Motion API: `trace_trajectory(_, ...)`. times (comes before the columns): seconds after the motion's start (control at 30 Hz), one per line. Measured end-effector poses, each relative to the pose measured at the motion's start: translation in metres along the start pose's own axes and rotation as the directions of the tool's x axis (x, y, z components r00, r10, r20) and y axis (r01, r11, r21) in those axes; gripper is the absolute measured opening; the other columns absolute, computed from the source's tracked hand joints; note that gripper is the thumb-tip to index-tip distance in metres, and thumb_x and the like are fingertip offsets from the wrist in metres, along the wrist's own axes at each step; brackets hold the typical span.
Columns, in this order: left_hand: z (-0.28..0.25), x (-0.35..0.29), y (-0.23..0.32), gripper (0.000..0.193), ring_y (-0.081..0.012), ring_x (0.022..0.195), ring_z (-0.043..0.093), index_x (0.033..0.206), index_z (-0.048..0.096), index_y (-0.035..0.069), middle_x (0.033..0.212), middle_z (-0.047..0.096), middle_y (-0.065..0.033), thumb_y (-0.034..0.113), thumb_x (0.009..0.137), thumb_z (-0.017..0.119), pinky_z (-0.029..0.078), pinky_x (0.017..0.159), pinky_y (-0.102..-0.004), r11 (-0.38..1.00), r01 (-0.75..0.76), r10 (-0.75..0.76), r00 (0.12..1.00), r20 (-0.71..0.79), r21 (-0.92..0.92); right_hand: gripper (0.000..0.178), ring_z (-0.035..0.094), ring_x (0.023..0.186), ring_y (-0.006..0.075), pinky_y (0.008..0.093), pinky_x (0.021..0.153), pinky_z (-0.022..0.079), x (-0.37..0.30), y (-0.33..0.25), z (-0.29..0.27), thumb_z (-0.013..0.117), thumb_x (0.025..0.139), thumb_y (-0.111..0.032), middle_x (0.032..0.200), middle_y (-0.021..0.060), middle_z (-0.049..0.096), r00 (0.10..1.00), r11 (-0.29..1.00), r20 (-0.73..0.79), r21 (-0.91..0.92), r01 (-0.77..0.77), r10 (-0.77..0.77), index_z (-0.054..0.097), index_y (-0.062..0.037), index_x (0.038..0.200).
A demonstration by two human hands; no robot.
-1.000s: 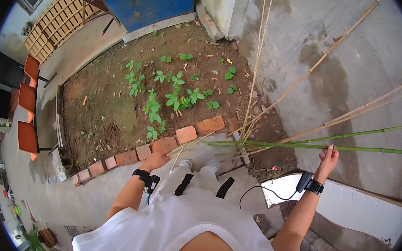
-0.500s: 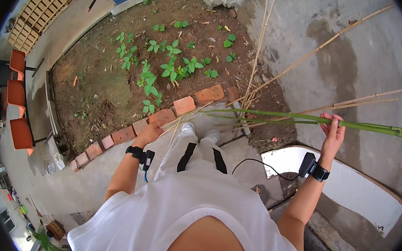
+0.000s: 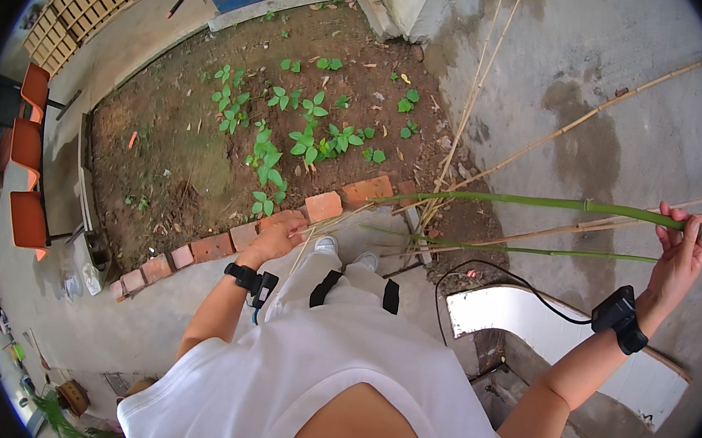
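Observation:
My right hand (image 3: 680,242), stretched out to the right, grips a long green bamboo pole (image 3: 538,202) with its fingers wrapped round it near a joint. The pole runs leftward toward the brick edging and tapers to a thin tip. A second, thinner green pole (image 3: 550,253) lies apart below it, passing behind my right wrist and forearm area. My left hand (image 3: 277,241) is low over the edging bricks, its fingers closed on a few thin dry stalks (image 3: 312,234). Those straw-coloured stalks slant between my left hand and the bricks, above my feet.
Red bricks (image 3: 211,245) edge a soil bed (image 3: 181,143) with green seedlings (image 3: 307,143). Dry bamboo poles (image 3: 576,124) lean across the concrete at right. A white curved panel (image 3: 543,326) lies below my right arm, near a black cable (image 3: 445,291). Orange chairs (image 3: 28,220) stand left.
My right hand has moved farther right and slightly down, and the two green poles have spread apart. My left hand has shifted slightly to the right and down.

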State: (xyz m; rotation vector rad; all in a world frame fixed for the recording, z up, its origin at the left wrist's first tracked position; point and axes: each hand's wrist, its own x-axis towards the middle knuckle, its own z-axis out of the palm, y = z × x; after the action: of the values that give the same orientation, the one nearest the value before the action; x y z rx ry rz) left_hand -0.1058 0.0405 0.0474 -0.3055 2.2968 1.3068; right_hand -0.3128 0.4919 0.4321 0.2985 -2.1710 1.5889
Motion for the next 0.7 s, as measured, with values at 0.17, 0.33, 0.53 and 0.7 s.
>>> trace_trajectory(0.17, -0.047, -0.005, 0.048, 0.039, -0.0209, 0.103, 0.052, 0.120, 0.046, 0.007, 0.117, 0.052, -0.0101, 0.019, 0.084, 0.053, 0.040, 0.088, -0.0312, 0.986, -0.034, 0.034, 0.999, -0.002, -0.161, 0.024, 0.059, 0.093, 0.0231, 0.0224, 0.068, 0.050, 0.042, -0.029, 0.016, 0.045, 0.090, -0.025, 0.093, 0.0111, 0.061, 0.993, 0.991, 0.058, -0.081, 0.105, -0.100, 0.053, -0.0024, 0.095)
trace_trajectory(0.33, -0.091, 0.006, 0.058, 0.039, -0.0191, 0.104, 0.050, 0.122, 0.044, 0.008, 0.115, 0.052, -0.0089, 0.016, 0.084, 0.053, 0.040, 0.088, -0.0311, 0.991, -0.066, 0.058, 0.995, -0.076, -0.113, 0.024, 0.059, 0.094, 0.0207, 0.0246, 0.073, 0.049, 0.090, -0.014, 0.083, 0.046, 0.089, -0.025, 0.096, 0.0132, 0.061, 0.989, 0.982, 0.037, -0.116, 0.149, -0.146, 0.049, -0.0025, 0.098)
trace_trajectory(0.53, -0.138, 0.018, 0.066, 0.039, -0.0206, 0.102, 0.052, 0.122, 0.045, 0.013, 0.113, 0.053, -0.0102, 0.021, 0.084, 0.052, 0.043, 0.082, -0.0324, 0.988, -0.152, 0.139, 0.952, -0.273, -0.026, 0.027, 0.059, 0.091, 0.0181, 0.0247, 0.075, 0.048, 0.138, 0.020, 0.115, 0.049, 0.088, -0.026, 0.096, 0.0124, 0.062, 0.982, 0.971, 0.133, -0.177, 0.158, -0.136, 0.049, -0.0023, 0.101)
trace_trajectory(0.7, -0.145, 0.018, 0.072, 0.040, -0.0173, 0.112, 0.044, 0.124, 0.041, 0.005, 0.121, 0.048, -0.0077, 0.018, 0.087, 0.049, 0.033, 0.094, -0.0302, 0.974, -0.090, 0.029, 0.958, -0.284, -0.206, 0.029, 0.059, 0.092, 0.0189, 0.0247, 0.076, 0.047, 0.162, 0.039, 0.114, 0.050, 0.087, -0.027, 0.097, 0.0143, 0.061, 0.964, 0.971, 0.224, -0.154, 0.181, -0.144, 0.051, -0.0016, 0.099)
